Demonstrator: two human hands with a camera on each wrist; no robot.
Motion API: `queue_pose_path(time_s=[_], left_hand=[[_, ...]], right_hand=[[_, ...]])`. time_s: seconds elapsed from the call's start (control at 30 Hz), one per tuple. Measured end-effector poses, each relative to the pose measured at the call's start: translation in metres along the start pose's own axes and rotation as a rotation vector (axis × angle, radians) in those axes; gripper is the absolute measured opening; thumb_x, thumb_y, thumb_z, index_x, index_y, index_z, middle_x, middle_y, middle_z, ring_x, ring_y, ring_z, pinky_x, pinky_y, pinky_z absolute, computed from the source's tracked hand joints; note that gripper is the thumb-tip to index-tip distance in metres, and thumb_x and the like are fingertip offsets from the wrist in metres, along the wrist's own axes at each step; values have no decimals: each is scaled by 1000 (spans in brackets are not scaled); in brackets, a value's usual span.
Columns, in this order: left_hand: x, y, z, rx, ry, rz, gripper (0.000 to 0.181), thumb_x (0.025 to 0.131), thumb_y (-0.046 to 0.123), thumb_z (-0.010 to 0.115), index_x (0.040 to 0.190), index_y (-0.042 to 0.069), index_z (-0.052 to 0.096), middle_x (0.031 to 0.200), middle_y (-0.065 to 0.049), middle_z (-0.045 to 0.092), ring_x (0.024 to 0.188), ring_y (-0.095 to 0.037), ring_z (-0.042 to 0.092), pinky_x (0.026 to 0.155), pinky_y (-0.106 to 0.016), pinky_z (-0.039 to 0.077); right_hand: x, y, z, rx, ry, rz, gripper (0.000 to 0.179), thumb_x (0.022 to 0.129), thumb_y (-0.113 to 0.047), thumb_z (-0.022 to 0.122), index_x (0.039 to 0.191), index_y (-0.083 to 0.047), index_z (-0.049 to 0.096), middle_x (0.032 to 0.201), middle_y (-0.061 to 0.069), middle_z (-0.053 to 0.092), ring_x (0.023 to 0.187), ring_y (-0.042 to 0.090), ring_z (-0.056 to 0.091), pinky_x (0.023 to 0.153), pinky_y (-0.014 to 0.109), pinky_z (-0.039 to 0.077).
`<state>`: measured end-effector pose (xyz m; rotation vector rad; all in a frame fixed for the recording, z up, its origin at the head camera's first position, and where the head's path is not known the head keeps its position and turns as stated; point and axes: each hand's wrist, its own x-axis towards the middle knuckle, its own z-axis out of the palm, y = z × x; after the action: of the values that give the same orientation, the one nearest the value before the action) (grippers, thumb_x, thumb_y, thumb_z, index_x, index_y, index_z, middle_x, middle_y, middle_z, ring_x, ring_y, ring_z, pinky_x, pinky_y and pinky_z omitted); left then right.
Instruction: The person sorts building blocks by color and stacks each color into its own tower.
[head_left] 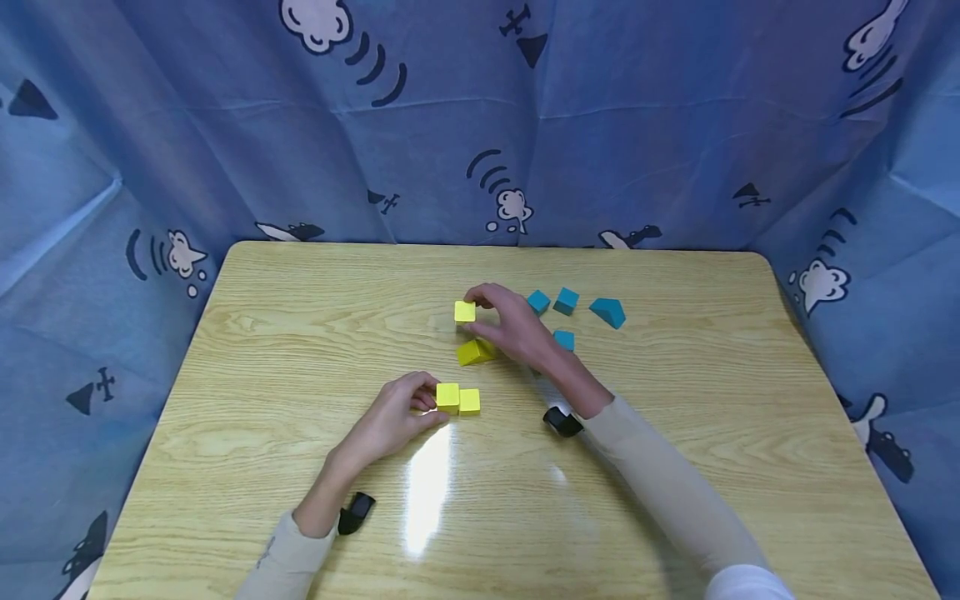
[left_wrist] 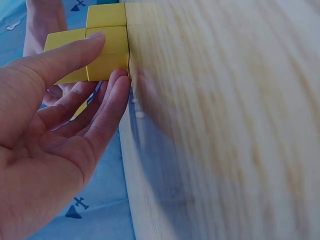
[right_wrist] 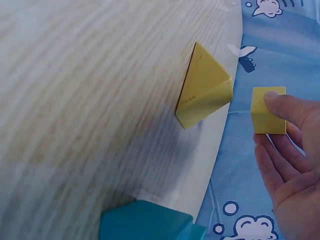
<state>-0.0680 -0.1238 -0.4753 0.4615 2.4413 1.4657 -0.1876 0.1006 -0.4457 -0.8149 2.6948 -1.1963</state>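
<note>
Three yellow cubes stand together in front of the left hand [head_left: 390, 417]: an upper cube [head_left: 447, 395] on a lower cube [left_wrist: 109, 57], and a neighbouring cube [head_left: 469, 402] beside the lower one. Thumb and fingertips of the left hand pinch the lower cube of the stack at table level. Farther back, the right hand [head_left: 513, 327] pinches another yellow cube [right_wrist: 267, 111] between thumb and fingers, raised off the table. Close below that hand lies a yellow triangular block [right_wrist: 205, 90], partly covered by the hand in the head view.
Several blue blocks lie right of the right hand, among them a cube [head_left: 566, 301], a wedge-like piece [head_left: 608, 312] and one beside the forearm [head_left: 564, 340]. The wooden table [head_left: 285, 333] is bordered by a patterned blue curtain [head_left: 450, 100] at the back and sides.
</note>
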Motion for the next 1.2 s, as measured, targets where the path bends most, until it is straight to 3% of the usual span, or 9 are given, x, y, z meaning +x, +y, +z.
queue_pose_path(time_s=[0.3,1.2], left_hand=[[1,1,0,-6,2,-14,31,88,1,81,114,-2,65,103,-7,66,91,-18,67,82,-28,59],[0,2,0,-26,-8,-39,31,87,0,81,113,-1,65,102,-6,65,91,-18,67,82,-27,59]], right_hand=[[-18,-5,-2,5,29,-64,36,91,-8,79,124,-3,63,122,12,66,115,28,63,101,43,53],[-71,-18,2,43,25,-64,36,89,-12,83,120,-8,66,119,5,68,111,24,65,97,47,55]])
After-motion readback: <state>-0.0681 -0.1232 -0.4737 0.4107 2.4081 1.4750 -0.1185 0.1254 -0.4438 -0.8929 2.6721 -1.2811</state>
